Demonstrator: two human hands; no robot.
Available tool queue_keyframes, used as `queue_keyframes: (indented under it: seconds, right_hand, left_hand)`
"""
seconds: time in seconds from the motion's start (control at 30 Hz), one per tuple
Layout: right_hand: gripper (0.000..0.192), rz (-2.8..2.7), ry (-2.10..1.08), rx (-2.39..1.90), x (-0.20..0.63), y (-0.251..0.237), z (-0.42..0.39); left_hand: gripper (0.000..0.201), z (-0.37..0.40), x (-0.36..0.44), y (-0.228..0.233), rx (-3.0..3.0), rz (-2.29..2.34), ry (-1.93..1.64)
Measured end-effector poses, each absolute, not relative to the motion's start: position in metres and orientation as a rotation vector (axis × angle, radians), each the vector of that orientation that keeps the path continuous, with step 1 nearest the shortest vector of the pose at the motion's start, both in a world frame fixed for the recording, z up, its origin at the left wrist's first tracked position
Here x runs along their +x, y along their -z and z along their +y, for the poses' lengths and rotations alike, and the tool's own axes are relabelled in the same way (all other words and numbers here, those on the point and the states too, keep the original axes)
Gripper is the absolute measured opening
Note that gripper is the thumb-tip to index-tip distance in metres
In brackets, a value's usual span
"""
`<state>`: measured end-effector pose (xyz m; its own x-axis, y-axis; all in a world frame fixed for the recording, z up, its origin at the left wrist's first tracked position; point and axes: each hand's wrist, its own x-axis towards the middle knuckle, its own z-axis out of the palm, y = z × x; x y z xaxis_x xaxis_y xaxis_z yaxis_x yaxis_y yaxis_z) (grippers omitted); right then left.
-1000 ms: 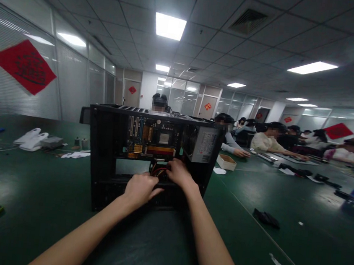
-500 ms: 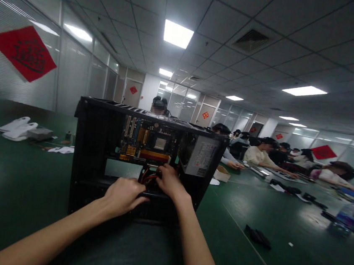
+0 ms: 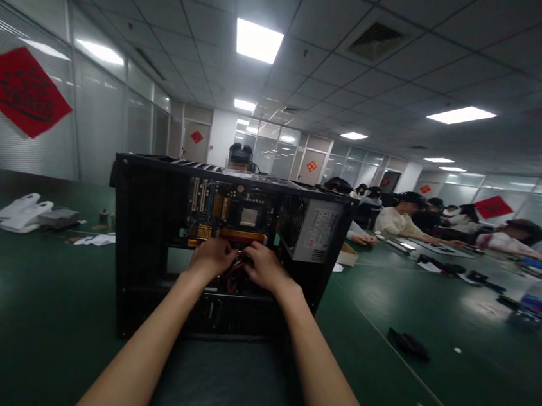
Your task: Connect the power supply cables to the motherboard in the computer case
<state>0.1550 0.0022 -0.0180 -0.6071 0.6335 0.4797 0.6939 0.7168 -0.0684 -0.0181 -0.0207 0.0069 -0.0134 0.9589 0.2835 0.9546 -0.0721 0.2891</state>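
Observation:
An open computer case [image 3: 124, 246] stands on the green table, its open side towards me. Inside are a motherboard [image 3: 262, 218] with slots and a pale square chip, and a power supply [image 3: 313, 233] at the upper right. Red and black cables [image 3: 232, 280] hang below the motherboard's lower edge. My left hand [image 3: 211, 260] is closed, fingers curled at the top of these cables; what it pinches is hidden. Beside it, my right hand [image 3: 263, 267] pinches at the cables' upper end. The fingertips of both hands are close together.
White plastic bags [image 3: 22, 212] and a grey box [image 3: 59, 218] lie at the left. To the right are a black cloth-like item [image 3: 408, 344], a small cardboard box [image 3: 347, 255] and a water bottle [image 3: 536, 299]. Several people sit along the table behind.
My left hand has left the case's lower rail and moved up and right to the cables. My right hand stays at the cables. The view has shifted slightly.

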Motion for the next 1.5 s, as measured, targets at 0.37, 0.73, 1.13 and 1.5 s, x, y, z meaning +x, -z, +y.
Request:
queue_keyframes:
  seconds: [0.37,0.73,1.13,1.5]
  right_hand:
    - [0.023,-2.614,0.566,-1.111,0.147,0.006,0.005]
    - [0.015,-2.565,0.57,-1.308,0.146,0.002,-0.001]
    - [0.012,-2.565,0.513,-1.288,0.149,0.009,0.001]
    - [0.016,-2.58,0.346,-1.355,0.149,0.009,0.004]
  left_hand:
    - [0.037,-0.017,-0.022,0.013,2.241,2.101,-0.647]
    - [0.043,-0.019,-0.025,0.011,2.192,2.023,-0.601]
    - [0.049,-0.017,-0.026,0.015,2.2,1.998,-0.578]
    - [0.047,-0.017,-0.027,0.016,2.201,1.943,-0.574]
